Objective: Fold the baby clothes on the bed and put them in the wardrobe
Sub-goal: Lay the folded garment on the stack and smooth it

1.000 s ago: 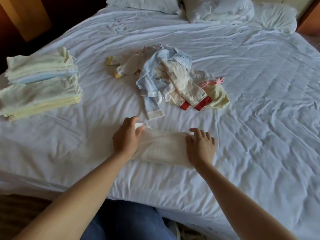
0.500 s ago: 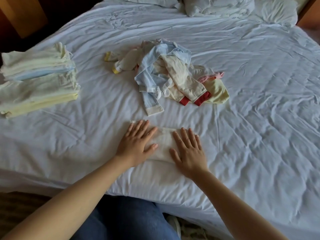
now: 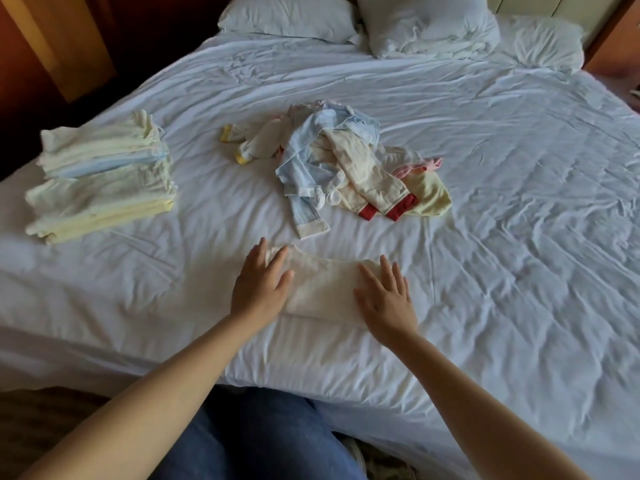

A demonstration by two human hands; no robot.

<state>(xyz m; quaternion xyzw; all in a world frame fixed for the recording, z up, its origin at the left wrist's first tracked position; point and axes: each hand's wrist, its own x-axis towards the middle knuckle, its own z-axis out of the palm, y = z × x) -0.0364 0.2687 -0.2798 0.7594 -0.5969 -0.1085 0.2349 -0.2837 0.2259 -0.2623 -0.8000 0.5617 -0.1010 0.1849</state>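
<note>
Bed (image 3: 502, 258) with a wrinkled white sheet fills the view and lies under both hands. Pillows (image 3: 426, 26) at the head end, well beyond the hands. Blue-jeaned leg (image 3: 263, 434) at the near edge, below and between the forearms.

Folded stack (image 3: 100, 181) of pale yellow and blue baby clothes, well apart to the left of the left hand. Loose pile (image 3: 346, 168) of unfolded baby clothes (blue, cream with red cuffs, yellow, pink) just beyond the hands, not touching them.

White garment (image 3: 322, 289) lies flat as a folded strip on the sheet, running between the two hands.

Left hand (image 3: 259, 285) lies flat on the garment's left end, fingers straight and slightly spread, nothing pinched. Right hand (image 3: 388, 299) lies flat on its right end, fingers straight and fanned, palm down.
</note>
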